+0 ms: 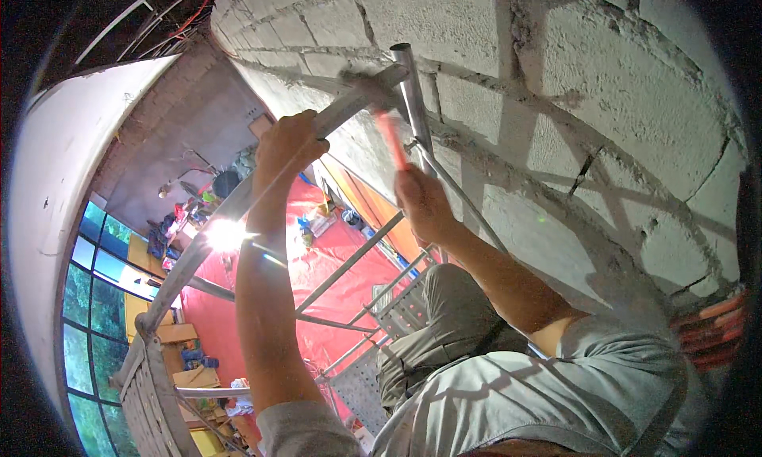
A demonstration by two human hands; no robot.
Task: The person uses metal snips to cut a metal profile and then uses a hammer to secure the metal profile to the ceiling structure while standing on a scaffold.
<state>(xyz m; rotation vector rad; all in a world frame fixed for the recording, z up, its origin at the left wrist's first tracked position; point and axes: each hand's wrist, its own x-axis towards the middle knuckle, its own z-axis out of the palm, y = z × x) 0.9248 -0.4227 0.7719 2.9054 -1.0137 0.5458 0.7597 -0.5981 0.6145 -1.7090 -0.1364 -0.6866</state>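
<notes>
My left hand point(287, 146) is closed around a grey metal scaffold rail point(340, 114), which slopes up toward the block wall. In my right hand point(425, 203) is a hammer point(390, 138) with a red handle, held partway along it. The hammer's dark head is smeared by motion and lies over the rail's upper end; whether it touches is unclear. Just beyond, an upright steel tube point(409, 88) stands at that end of the rail, close to the wall. A thinner brace point(468, 199) slants down from the tube.
Rough grey block wall point(587, 76) fills the right side. Far below lies a red floor covering point(349, 259) with boxes and clutter along its left. A bright lamp point(226, 235) glares beside the rail. Perforated scaffold planks point(361, 393) are by my legs; large windows point(91, 314) stand left.
</notes>
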